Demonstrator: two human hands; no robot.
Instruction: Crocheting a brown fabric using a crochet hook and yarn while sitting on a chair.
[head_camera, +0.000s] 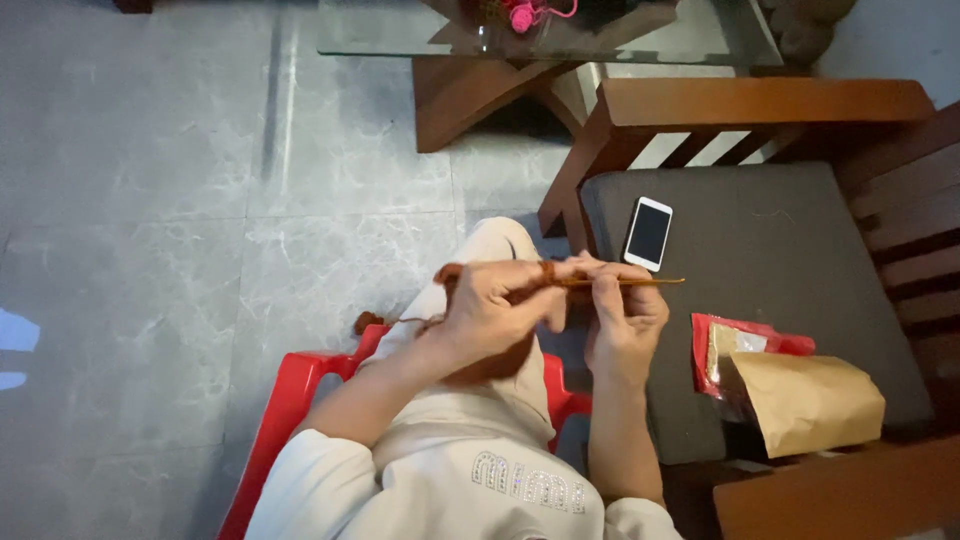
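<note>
While the person sits on a red plastic chair (285, 400) in pale clothes, both hands meet over the lap, working brown yarn with a crochet hook. The left hand (495, 310) has its fingers curled and pressed together around a small brown crocheted piece (450, 273), with a loop of yarn pinched near the fingertips. The right hand (622, 315) pinches the slim golden-brown crochet hook (640, 282) between thumb and fingers; its handle end sticks out to the right, and its tip is hidden between the two hands. A strand of yarn (400, 321) trails left to a small brown lump (366, 322) by the knee.

Doing this stitch well seems to call for even tension on the strand from the left hand, and a light, steady grip on the hook so the loop slides without splitting the yarn.

Just beyond the hands, a white smartphone (648, 233) lies face up on the dark grey cushion (780, 250) of a wooden armchair (760, 102). A red packet (745, 340) and a brown paper bag (805, 400) lie on the same cushion, touching. Farther off stands a glass-topped bench (400, 30) with something pink (525, 14) on it, over a grey tiled floor (150, 200).
</note>
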